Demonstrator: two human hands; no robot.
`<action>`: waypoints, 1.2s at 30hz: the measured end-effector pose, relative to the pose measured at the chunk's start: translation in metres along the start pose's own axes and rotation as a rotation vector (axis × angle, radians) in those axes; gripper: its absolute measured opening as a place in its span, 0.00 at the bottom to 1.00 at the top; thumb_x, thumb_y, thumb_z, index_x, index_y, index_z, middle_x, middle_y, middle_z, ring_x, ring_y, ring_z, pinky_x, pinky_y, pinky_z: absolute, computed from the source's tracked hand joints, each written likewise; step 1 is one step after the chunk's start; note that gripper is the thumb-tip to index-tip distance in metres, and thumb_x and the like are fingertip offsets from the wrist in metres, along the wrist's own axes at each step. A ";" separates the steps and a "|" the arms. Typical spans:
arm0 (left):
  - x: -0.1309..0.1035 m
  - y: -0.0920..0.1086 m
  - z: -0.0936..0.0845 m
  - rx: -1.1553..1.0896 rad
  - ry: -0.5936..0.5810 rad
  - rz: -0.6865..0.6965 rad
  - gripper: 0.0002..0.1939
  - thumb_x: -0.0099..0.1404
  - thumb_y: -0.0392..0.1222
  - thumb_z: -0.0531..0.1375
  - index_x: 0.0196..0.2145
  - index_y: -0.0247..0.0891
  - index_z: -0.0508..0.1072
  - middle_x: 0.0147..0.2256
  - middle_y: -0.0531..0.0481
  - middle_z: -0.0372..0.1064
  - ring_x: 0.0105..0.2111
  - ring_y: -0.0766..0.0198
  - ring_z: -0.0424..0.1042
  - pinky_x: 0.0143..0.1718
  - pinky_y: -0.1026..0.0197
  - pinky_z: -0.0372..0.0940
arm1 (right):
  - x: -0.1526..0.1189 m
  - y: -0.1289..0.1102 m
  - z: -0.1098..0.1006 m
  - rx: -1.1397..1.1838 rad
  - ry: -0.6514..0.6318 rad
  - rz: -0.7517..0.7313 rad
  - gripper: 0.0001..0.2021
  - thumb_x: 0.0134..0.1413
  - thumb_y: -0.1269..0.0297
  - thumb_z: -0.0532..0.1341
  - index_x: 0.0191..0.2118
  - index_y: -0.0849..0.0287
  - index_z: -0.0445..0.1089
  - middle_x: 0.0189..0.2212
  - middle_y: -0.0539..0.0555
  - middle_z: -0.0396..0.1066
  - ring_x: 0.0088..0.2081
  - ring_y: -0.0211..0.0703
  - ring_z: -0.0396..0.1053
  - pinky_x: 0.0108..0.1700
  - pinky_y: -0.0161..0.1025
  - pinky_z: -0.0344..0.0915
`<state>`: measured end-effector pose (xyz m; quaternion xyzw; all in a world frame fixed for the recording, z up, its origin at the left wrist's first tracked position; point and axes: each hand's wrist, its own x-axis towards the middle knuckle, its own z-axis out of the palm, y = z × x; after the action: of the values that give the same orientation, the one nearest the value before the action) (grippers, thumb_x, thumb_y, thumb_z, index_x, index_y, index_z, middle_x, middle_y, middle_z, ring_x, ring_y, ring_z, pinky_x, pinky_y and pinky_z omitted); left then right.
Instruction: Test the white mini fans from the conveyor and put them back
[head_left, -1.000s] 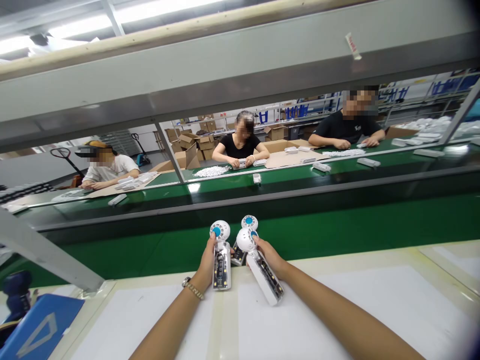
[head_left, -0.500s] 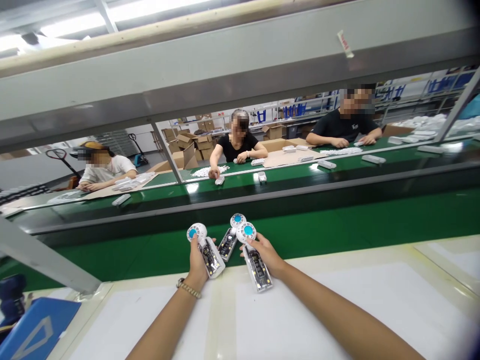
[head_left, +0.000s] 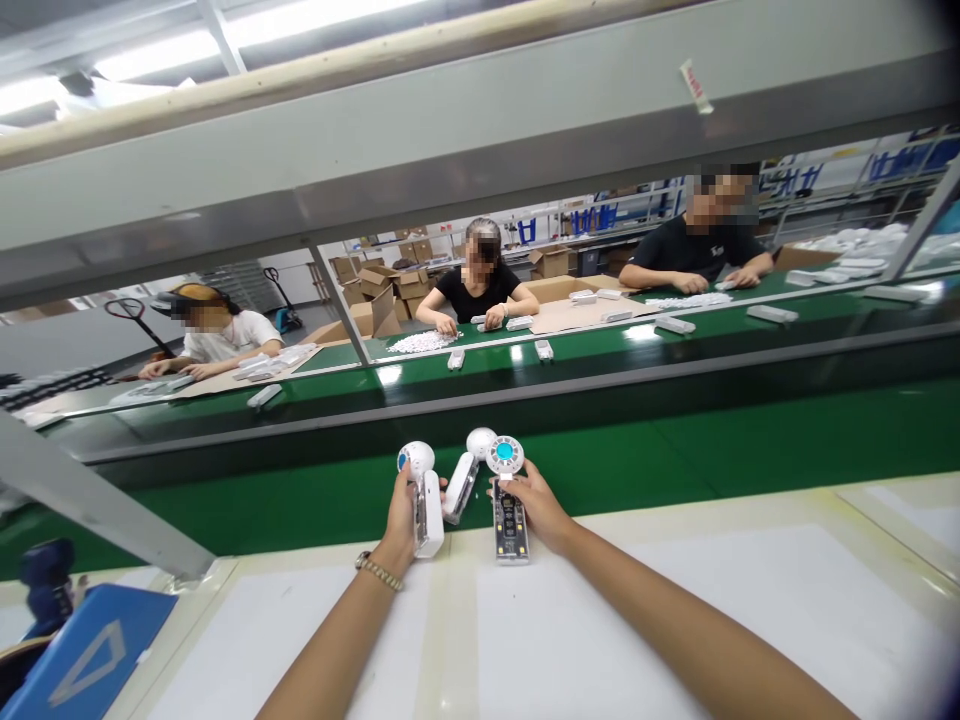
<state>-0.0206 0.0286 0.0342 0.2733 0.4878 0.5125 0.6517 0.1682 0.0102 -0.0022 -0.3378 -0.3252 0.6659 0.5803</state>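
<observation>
White fans with teal centres on a green belt

The fan in the left hand (head_left: 396, 515) is white with a blue spot on its head (head_left: 417, 459); the fan in the right hand (head_left: 537, 505) shows a teal disc (head_left: 505, 452) and a dark, yellow-dotted board (head_left: 511, 522) (its casing is clear). A third white fan (head_left: 463, 478) lies between them. The conveyor belt (head_left: 712, 450) is deep green, the counter (head_left: 675, 560) cream-white, and the bin (head_left: 82, 650) blue.

Three small white handheld fans sit at the far edge of the white table, beside the green belt. The left fan (head_left: 424, 495) stands turned sideways, its round head up. The middle fan (head_left: 466, 472) leans tilted between the others. The right fan (head_left: 508, 495) faces up, showing a blue hub and open circuit board.
</observation>
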 end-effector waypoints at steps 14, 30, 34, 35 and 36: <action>0.000 -0.001 -0.006 -0.020 0.011 -0.022 0.27 0.61 0.59 0.48 0.31 0.28 0.71 0.15 0.47 0.66 0.12 0.66 0.63 0.12 0.66 0.60 | 0.003 0.005 -0.006 -0.014 -0.026 0.008 0.28 0.41 0.66 0.62 0.50 0.54 0.54 0.33 0.51 0.70 0.38 0.48 0.71 0.38 0.42 0.65; 0.012 0.004 -0.030 -0.124 0.405 0.522 0.13 0.61 0.51 0.51 0.34 0.38 0.63 0.26 0.52 0.68 0.23 0.64 0.71 0.28 0.61 0.68 | 0.015 -0.001 -0.015 -0.123 0.208 -0.216 0.46 0.35 0.69 0.62 0.61 0.57 0.36 0.44 0.56 0.69 0.46 0.49 0.67 0.48 0.45 0.62; 0.032 0.016 -0.055 0.312 0.582 0.660 0.07 0.59 0.43 0.52 0.36 0.39 0.59 0.34 0.50 0.68 0.33 0.60 0.72 0.36 0.56 0.67 | 0.022 -0.002 -0.024 -0.168 0.282 -0.164 0.45 0.36 0.69 0.61 0.61 0.59 0.37 0.41 0.57 0.71 0.44 0.50 0.69 0.48 0.46 0.63; 0.034 0.020 -0.063 0.382 0.615 0.658 0.07 0.58 0.42 0.53 0.35 0.38 0.60 0.34 0.47 0.68 0.36 0.58 0.71 0.38 0.55 0.66 | 0.022 -0.002 -0.024 -0.171 0.279 -0.158 0.45 0.36 0.68 0.61 0.61 0.60 0.37 0.41 0.57 0.71 0.45 0.51 0.69 0.49 0.46 0.63; 0.036 0.024 -0.069 0.443 0.639 0.653 0.08 0.56 0.41 0.55 0.33 0.37 0.61 0.35 0.45 0.68 0.40 0.54 0.70 0.41 0.52 0.65 | 0.022 -0.001 -0.024 -0.171 0.271 -0.157 0.45 0.37 0.68 0.61 0.61 0.60 0.38 0.41 0.57 0.71 0.45 0.51 0.68 0.49 0.46 0.62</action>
<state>-0.0939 0.0603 0.0160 0.3728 0.6490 0.6317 0.2019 0.1870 0.0334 -0.0162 -0.4461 -0.3251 0.5367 0.6382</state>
